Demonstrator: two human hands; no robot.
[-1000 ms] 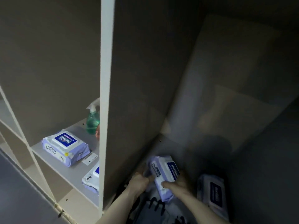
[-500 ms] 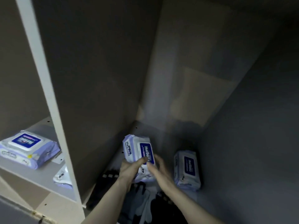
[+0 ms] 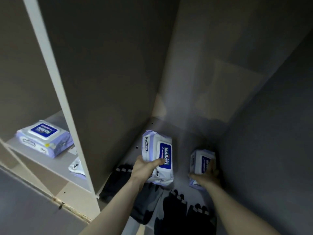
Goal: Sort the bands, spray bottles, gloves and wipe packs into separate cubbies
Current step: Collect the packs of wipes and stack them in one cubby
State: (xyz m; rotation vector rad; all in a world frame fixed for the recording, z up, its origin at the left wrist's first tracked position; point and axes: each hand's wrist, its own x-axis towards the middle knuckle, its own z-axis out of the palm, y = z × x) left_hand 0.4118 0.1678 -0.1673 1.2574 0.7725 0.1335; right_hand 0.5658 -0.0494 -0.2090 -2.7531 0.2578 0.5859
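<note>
1. Head view: the left hand (image 3: 145, 168) grips a wipe pack (image 3: 158, 156) lifted inside the dark cubby, thumb curled over its blue label. The right hand (image 3: 207, 175) wraps a second wipe pack (image 3: 201, 162) near the right wall; its fingers are partly hidden.
2. Risk: black gloves (image 3: 171, 212) lie under both arms, so pulling back could drag them out. The one-handed hold on soft packaging may slip.
3. Writing: the label reads roughly "Hui Baili"; a third wipe pack (image 3: 44, 139) in the left cubby carries the same.

White-and-lilac wipe packs (image 3: 157, 156) (blue labels); black gloves (image 3: 174, 211); grey cubby walls (image 3: 110, 73).
</note>
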